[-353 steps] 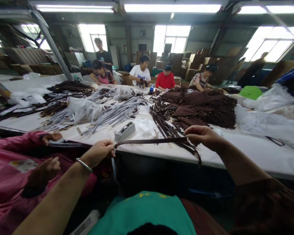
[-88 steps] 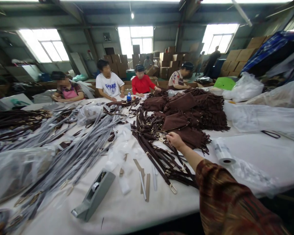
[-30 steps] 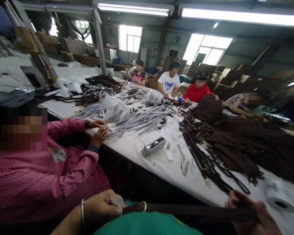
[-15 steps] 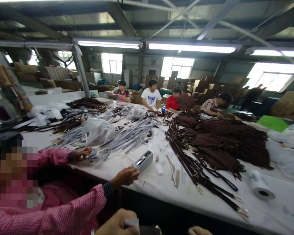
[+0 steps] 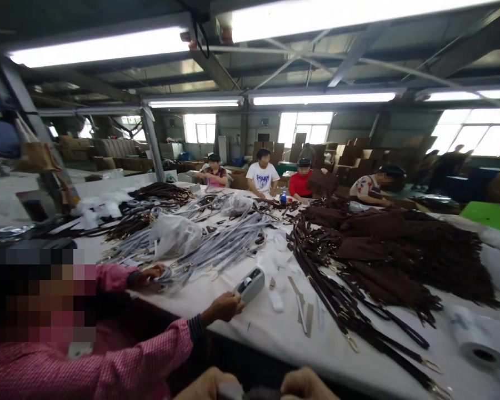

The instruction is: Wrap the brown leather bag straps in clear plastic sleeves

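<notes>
At the bottom edge, my left hand is closed with a small pale piece at its thumb, beside a dark brown strap end. My right hand is closed at the strap's other side; the lower parts of both hands are cut off by the frame. Beyond them on the table lie brown straps with gold clasps, a heap of brown fabric bags and grey wrapped straps.
At the left, a co-worker in a pink checked sleeve reaches to a tape dispenser on the white table. A plastic roll lies at the right. Several people sit across the table.
The view has tilted up and shifted slightly left. My right hand has come in from the right to the strap, beside my left hand.
</notes>
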`<state>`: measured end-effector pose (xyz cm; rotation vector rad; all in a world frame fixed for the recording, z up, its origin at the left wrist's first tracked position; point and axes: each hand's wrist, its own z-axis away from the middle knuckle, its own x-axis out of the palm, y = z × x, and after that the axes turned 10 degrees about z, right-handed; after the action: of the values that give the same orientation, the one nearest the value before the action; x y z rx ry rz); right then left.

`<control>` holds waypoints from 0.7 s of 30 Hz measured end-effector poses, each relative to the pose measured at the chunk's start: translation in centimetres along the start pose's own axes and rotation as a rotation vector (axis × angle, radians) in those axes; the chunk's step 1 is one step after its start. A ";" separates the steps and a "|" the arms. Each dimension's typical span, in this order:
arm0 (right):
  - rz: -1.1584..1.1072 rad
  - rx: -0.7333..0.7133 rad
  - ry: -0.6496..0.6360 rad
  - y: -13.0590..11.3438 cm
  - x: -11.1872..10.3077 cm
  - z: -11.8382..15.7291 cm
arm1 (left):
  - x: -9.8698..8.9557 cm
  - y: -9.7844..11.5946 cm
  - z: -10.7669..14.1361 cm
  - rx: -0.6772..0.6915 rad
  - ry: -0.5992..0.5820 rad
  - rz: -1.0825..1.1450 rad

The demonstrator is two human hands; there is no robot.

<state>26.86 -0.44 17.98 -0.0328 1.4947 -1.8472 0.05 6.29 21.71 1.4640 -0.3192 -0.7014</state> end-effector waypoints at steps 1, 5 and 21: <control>0.016 -0.005 -0.025 -0.4 -0.4 0.0 | 1.1 0.0 2.4 -0.047 -0.007 0.044; 0.068 -0.079 -0.105 -2.4 -2.6 -0.6 | 2.4 1.0 8.8 -0.230 0.015 0.166; 0.024 -0.087 -0.252 -3.6 -4.2 -2.0 | 2.0 2.4 6.4 -0.228 -0.042 0.190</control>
<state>27.09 3.69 22.17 -0.2781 1.3907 -1.6879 -1.67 -0.12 24.27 1.1865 -0.3925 -0.5947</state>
